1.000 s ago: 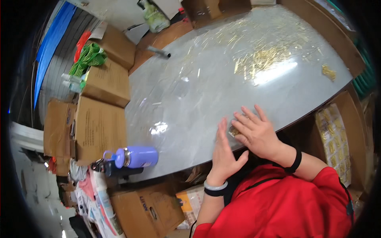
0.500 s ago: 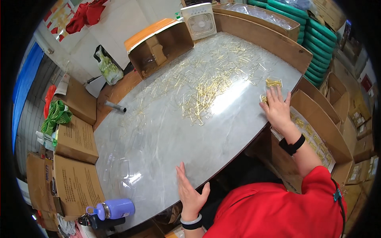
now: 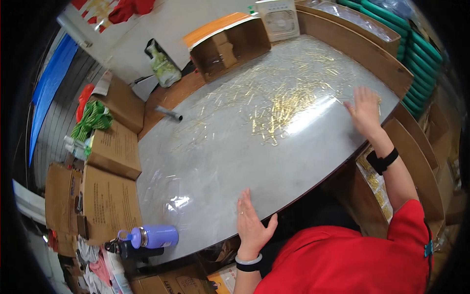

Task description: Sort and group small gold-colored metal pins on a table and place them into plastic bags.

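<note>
Many thin gold-coloured wire hooks [image 3: 289, 104] lie loose on the grey tabletop [image 3: 205, 176], heaped most thickly near its middle. To the right of that heap my right hand [image 3: 366, 112] is palm down at the table's right side, its fingers stretched out and slightly blurred. A bit of gold shows beside its fingertips; what lies beneath the hand is hidden. My left hand [image 3: 253, 228] is at the near table edge, fingers extended and thumb apart, with nothing in it.
An orange-topped cardboard box [image 3: 245, 51] and a white fan [image 3: 279, 22] stand at the back. A purple bottle [image 3: 155, 236] lies at the near left beside clear plastic [image 3: 178, 198]. A metal tube [image 3: 169, 113] rests at the left. Boxes with gold pieces [image 3: 377, 183] sit below the right edge.
The view has turned, shifting the scene to the right. Two small gold bundles by my right hand's fingers are now mostly covered by that hand. My left hand stays by the near edge.
</note>
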A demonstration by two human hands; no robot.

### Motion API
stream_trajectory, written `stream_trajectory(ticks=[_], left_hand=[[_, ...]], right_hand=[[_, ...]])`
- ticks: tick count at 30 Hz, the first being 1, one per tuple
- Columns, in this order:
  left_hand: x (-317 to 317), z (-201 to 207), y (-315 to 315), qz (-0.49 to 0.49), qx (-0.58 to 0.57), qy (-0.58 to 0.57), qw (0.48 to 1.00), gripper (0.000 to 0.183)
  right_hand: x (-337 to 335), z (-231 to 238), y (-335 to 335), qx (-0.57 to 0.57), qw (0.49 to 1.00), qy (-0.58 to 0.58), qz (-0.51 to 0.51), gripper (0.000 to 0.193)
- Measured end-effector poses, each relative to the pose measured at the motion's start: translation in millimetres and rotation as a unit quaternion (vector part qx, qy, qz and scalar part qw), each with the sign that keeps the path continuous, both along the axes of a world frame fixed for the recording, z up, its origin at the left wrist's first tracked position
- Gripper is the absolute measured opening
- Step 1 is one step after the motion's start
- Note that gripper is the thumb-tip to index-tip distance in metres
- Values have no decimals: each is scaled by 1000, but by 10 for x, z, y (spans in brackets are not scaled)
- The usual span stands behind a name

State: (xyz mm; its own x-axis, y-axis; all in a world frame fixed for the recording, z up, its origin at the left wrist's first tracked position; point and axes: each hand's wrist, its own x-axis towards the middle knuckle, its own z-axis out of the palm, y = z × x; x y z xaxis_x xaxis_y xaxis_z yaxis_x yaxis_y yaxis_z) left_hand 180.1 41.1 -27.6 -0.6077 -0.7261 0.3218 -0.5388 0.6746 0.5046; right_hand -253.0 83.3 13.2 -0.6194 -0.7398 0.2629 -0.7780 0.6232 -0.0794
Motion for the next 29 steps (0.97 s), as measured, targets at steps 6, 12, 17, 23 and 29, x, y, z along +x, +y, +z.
stream_trajectory(ticks=[6,12,17,23,29], left_hand=[[-6,-16,-9,3,-33,-23,999,105],[-29,-49,19,29,-62,-20,997,100],[-48,-59,-10,36,-60,-42,997,89],[-65,-71,-8,47,-71,-53,995,85],[-68,-94,-4,55,-68,-85,993,86]], right_hand=[[1055,-58,-820,72,898,-120,416,69],[1685,-329,-988,64,879,47,469,58],[1470,-164,-1299,-72,885,-15,461,35],[943,-256,-1505,42,940,0,337,36],[727,-68,-1607,138,940,84,299,55]])
